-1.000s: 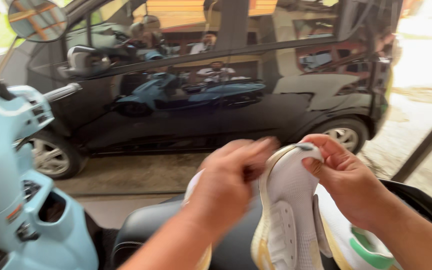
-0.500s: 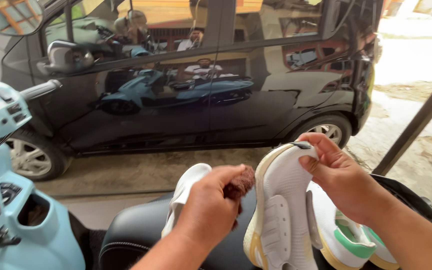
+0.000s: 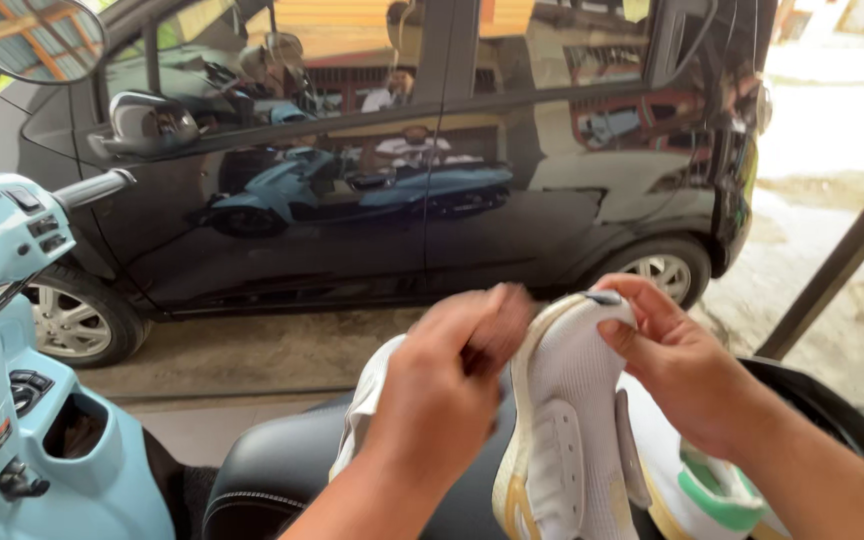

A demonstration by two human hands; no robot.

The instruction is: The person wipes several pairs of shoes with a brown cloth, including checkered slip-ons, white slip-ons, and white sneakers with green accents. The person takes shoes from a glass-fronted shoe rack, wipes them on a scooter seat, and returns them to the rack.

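My right hand [image 3: 677,365] grips the heel end of a white sports shoe [image 3: 564,430] with a yellowish sole edge, held upright over a black scooter seat [image 3: 282,475]. My left hand [image 3: 447,385] is closed on a small brown cloth [image 3: 497,345] pressed against the shoe's sole edge near the top; the hand is blurred. A second white shoe [image 3: 712,490] with green trim lies on the seat under my right forearm. Something white [image 3: 364,405] shows behind my left hand.
A light-blue scooter body [image 3: 12,400] with handlebar and round mirror [image 3: 40,40] stands at the left. A black car [image 3: 402,170] is parked right ahead on concrete ground, and a dark slanted post [image 3: 837,265] rises at the right.
My left hand with the brown cloth has gone up and right along the shoe's edge, then down, then up again. My right hand keeps the shoe in place.
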